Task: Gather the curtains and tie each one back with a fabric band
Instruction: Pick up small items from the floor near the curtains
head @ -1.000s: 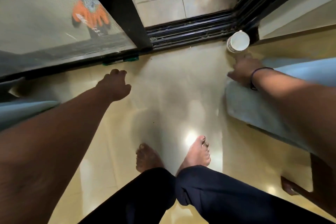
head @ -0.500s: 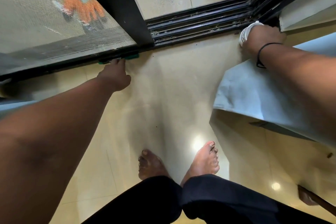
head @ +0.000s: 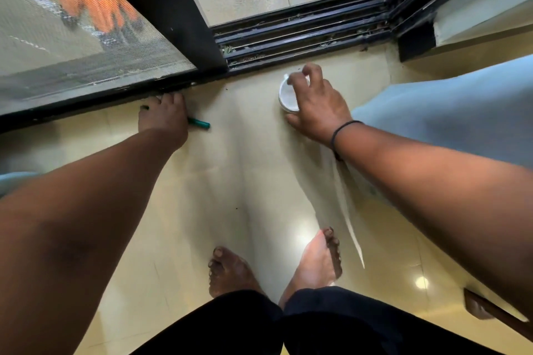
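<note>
A white roll of fabric band (head: 285,94) is just off the floor tiles in front of the door track, and my right hand (head: 317,106) is shut on it from above. A loose white strip (head: 350,228) trails from it toward my right foot. A light blue curtain (head: 438,112) hangs at the right, behind my right forearm. A bit of another blue curtain (head: 13,181) shows at the left edge. My left hand (head: 163,119) is down at the screen door's bottom rail, fingers closed over a thin green stick (head: 200,124).
A black-framed mesh screen door (head: 86,46) stands at the left, beside the open sliding-door track (head: 302,34) with tiled balcony beyond. My bare feet (head: 227,271) stand on glossy beige tiles. A dark wooden furniture leg (head: 496,311) is at the lower right.
My right hand brought the white roll leftward from the corner, and a strip now trails from it. My left hand dropped onto the green stick and pulled it off the door rail.
</note>
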